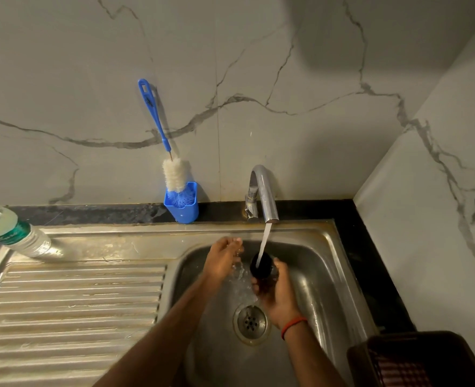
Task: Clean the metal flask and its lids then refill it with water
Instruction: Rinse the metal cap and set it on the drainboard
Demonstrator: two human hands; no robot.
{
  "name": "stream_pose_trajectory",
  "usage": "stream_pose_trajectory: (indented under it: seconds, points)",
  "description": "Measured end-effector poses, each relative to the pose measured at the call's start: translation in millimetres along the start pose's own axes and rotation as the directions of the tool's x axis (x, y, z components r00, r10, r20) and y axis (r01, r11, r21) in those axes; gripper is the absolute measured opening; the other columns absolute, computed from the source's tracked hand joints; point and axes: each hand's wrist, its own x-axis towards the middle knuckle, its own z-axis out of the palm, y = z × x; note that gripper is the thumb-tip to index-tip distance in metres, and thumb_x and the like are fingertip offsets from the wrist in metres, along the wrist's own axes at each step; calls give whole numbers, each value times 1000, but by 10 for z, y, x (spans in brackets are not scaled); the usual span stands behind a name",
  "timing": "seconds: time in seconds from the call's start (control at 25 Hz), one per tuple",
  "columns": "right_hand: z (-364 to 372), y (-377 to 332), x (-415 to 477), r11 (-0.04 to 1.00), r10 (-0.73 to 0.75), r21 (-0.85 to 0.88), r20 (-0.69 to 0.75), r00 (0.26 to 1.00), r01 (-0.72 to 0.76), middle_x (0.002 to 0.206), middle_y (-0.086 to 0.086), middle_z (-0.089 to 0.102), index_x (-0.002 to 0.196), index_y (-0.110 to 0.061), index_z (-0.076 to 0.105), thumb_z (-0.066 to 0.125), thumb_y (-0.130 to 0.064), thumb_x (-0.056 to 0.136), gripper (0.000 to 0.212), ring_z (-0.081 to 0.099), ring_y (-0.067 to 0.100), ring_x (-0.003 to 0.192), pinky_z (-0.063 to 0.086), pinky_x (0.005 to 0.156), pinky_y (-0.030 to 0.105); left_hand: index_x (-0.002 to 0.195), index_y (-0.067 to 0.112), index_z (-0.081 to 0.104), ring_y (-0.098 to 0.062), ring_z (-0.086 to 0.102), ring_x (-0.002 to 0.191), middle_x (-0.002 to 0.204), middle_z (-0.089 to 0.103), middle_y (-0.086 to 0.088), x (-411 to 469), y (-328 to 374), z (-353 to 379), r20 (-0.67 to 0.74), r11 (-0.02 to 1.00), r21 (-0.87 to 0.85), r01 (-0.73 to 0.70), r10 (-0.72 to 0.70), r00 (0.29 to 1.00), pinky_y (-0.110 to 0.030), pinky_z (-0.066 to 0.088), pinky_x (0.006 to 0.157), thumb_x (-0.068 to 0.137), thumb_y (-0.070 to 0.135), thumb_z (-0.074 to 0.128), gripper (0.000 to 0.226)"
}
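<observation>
Two hands below tap (262, 191): your right hand (276, 294) grips black lid (260, 265) in stream (264, 241) to rinse; left hand (221, 259) fingers (234, 243) loose, empty.

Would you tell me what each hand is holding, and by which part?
The right hand grips a dark round object round its lower side; the left hand holds nothing.

Wall (258, 65): white, marble pattern with grey veins
Brush (158, 121): blue handle; bristles white, blue at the lower end
Holder (183, 212): blue
Tap (267, 191): shiny silver
Sink (91, 303): grey steel, ribbed stripes on its left part
Lid (265, 270): black
Bottle (10, 230): clear, green label
Table (91, 213): black, grey specks
Wrist band (293, 326): red-orange
Basket (398, 356): dark brown, red-and-white check inside
</observation>
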Motion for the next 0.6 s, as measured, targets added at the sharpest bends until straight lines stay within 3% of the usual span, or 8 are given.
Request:
stream_pose_trajectory:
  seconds: [0.08,0.2,0.28,0.44,0.6]
  points:
    - [40,97,7,970,140,195,24,990,-142,95,22,69,126,-4,62,59,-45,94,52,64,24,71,53,59,29,116,23,61,-17,65,103,116,67,-2,26,171,16,7,978,134,-158,158,987,-29,51,81,102,31,56,16]
    - [75,122,95,889,169,424,48,984,-173,87,18,67,129,-4,59,59,-50,94,58,62,22,69,52,54,26,140,26,48,-4,61,104,123,59,13,73,466,52,70,908,258,-330,324,944,-19,46,80,103,27,57,38]
    - [86,121,167,886,202,415,52,978,-205,81,15,62,121,-4,59,57,-54,93,57,57,18,63,46,47,23,153,24,36,-2,59,107,134,52,13,115,605,71,136,874,313,-372,347,928,-21,46,88,103,27,56,53]
    - [76,147,208,909,207,347,104,973,-231,75,9,57,101,-7,63,54,-57,90,52,49,13,52,34,40,19,160,29,22,-22,51,134,151,50,-7,225,633,101,252,835,405,-374,291,923,-37,40,106,104,33,54,64]
    - [94,180,184,914,210,326,134,968,-243,77,8,57,103,-8,64,58,-61,87,55,48,12,53,35,40,21,157,25,30,-15,53,131,149,51,0,218,605,160,176,885,301,-354,313,933,-35,42,108,103,28,55,59]
